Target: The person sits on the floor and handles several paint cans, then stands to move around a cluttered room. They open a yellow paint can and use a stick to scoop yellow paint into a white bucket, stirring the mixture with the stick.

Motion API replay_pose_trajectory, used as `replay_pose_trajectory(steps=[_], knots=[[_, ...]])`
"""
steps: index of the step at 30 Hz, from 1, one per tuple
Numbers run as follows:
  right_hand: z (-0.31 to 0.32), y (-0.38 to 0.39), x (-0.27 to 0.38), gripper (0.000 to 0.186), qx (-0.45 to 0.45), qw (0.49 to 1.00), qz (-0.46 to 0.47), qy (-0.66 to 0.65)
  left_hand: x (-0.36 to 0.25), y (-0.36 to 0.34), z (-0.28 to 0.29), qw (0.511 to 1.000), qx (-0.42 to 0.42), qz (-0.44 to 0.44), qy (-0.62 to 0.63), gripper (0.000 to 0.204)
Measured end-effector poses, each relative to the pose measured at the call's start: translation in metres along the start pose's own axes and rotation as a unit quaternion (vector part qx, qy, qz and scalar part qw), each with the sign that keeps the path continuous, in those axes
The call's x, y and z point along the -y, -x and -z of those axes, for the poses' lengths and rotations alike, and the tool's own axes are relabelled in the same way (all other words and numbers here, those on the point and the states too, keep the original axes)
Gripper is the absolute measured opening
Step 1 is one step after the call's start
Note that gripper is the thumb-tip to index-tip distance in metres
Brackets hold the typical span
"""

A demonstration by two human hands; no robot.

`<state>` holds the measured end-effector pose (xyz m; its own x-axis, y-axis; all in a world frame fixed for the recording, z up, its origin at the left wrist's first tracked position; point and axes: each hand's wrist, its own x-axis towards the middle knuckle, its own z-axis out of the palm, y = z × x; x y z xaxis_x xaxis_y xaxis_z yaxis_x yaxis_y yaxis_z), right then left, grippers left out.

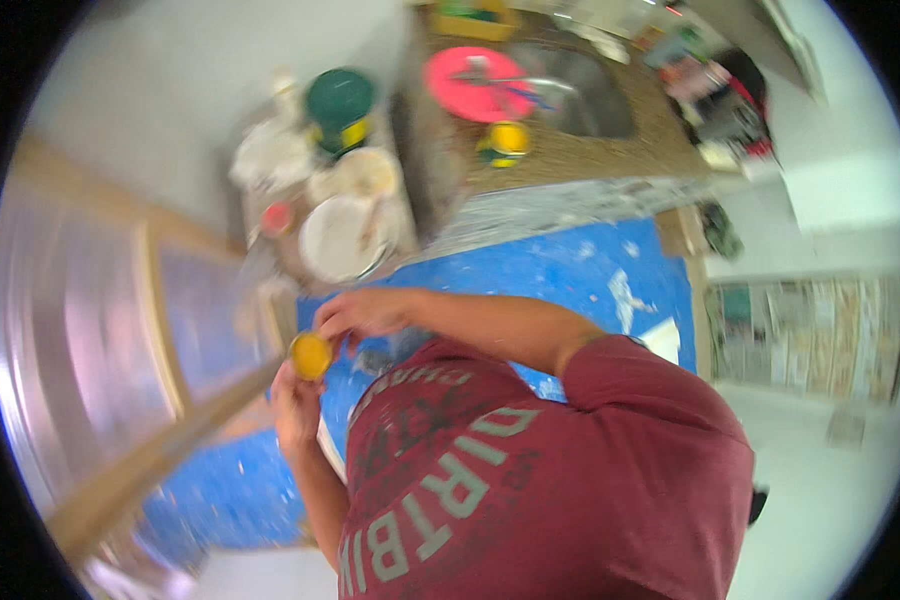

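Observation:
My left hand point(295, 405) is closed around a small round container with a yellow top point(311, 356). Whether that yellow is a lid or the contents cannot be made out. Close beside the container's far edge is my right hand point(365, 312), its fingers bent and pressed together. Blur and the angle hide what those fingertips grip, if anything. Both hands are in front of my dark red shirt, near a wooden-framed panel point(150, 300) on the left.
A white bucket point(340, 238) and a dark green tub point(340, 105) stand on a cluttered surface ahead. The counter point(580, 165) holds a pink tray point(460, 95), a similar small yellow-topped can point(508, 138) and a metal sink point(600, 100). Stained blue sheeting point(560, 270) covers the floor.

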<state>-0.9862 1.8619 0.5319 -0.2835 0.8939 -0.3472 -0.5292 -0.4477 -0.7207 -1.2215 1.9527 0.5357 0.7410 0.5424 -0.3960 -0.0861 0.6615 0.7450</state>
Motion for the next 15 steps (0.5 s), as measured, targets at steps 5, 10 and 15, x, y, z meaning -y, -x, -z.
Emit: replay_pose_trajectory(steps=[5,10,15], knots=[[0.030,0.001,0.005,0.032,-0.023,0.994,0.076,-0.073,-0.006,-0.035,0.004,1.000,0.001,0.022,0.014,0.036],[0.087,0.025,-0.016,0.032,-0.163,0.982,0.100,-0.004,-0.029,-0.089,0.010,0.998,0.044,0.044,-0.003,0.035],[0.166,0.072,-0.141,0.029,-0.377,0.858,-0.016,0.348,-0.052,-0.151,0.009,0.987,0.141,0.074,-0.027,0.039]])
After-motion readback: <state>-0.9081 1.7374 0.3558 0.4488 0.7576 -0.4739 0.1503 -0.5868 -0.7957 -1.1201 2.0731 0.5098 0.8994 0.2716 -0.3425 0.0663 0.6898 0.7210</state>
